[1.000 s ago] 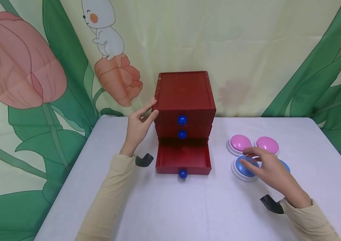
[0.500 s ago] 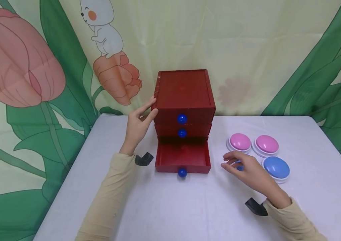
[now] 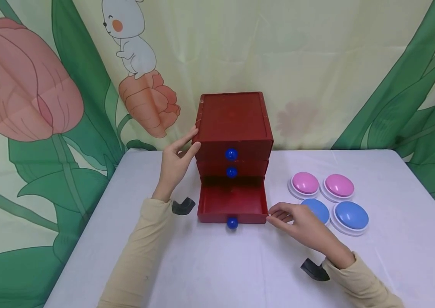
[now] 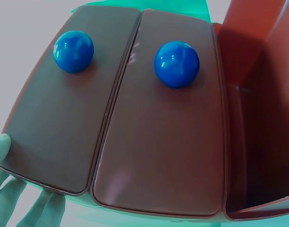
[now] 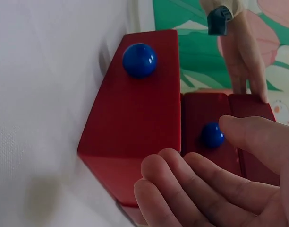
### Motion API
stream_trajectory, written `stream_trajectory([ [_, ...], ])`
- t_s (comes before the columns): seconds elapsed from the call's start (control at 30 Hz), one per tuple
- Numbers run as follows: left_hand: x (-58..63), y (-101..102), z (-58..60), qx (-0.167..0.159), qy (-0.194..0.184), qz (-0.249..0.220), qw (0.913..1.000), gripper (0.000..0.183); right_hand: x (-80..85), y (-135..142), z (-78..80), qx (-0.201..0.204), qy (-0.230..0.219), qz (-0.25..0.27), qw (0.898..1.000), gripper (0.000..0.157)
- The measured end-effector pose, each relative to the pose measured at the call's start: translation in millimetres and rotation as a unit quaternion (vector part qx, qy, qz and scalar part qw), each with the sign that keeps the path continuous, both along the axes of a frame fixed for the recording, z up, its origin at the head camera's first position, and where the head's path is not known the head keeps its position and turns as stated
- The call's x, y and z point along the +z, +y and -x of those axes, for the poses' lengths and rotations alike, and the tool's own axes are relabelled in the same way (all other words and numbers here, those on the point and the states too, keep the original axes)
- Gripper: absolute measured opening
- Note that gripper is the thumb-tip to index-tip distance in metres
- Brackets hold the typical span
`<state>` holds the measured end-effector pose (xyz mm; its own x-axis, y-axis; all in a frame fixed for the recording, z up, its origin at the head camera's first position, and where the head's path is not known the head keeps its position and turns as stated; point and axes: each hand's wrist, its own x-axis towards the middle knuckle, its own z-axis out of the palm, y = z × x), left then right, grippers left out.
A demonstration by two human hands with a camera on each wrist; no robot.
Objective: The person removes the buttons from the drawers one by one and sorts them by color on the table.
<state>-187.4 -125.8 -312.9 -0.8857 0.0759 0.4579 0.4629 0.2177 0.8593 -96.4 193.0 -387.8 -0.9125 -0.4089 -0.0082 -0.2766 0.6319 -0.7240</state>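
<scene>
A dark red cabinet of stacked drawers stands at the table's back, its blue ball knobs facing front. Its bottom drawer is pulled out, and no object shows inside. My left hand rests against the cabinet's upper left side with fingers extended; in the left wrist view the thumb lies at the top drawer's front edge. Beside the open drawer's front right corner is my right hand, fingers loosely bent and holding nothing. Whether its fingertips touch the drawer I cannot tell. The drawer's blue knob is free of both hands.
Right of the cabinet sit two pink push buttons and two blue push buttons on white bases; my right hand partly covers one blue button. A white cloth covers the table. A printed curtain hangs behind.
My right hand has moved left from above the blue buttons to the open drawer's front right corner. My left hand, the cabinet and the drawer have stayed in place.
</scene>
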Motion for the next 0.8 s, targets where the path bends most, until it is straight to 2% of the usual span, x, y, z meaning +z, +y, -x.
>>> stream_trajectory([
  [0.23,0.8,0.5,-0.7,0.01,0.006,0.009,0.9999,0.043,0.6,-8.2,-0.3,0.032,0.003,0.007,0.999,0.02],
  [0.43,0.5,0.4,-0.5,0.009,0.002,0.007,0.9999,0.043,-3.6,-16.2,-2.7,0.044,-0.018,-0.002,0.999,0.029],
  [0.57,-0.3,0.3,-0.3,0.006,-0.002,0.002,1.0,0.043,-11.0,-22.1,-3.9,0.049,-0.028,0.005,0.998,0.028],
  [0.8,-0.6,0.5,-0.1,0.006,0.001,0.002,1.0,0.043,-26.4,-33.9,-4.3,0.074,-0.024,0.049,0.996,0.028],
])
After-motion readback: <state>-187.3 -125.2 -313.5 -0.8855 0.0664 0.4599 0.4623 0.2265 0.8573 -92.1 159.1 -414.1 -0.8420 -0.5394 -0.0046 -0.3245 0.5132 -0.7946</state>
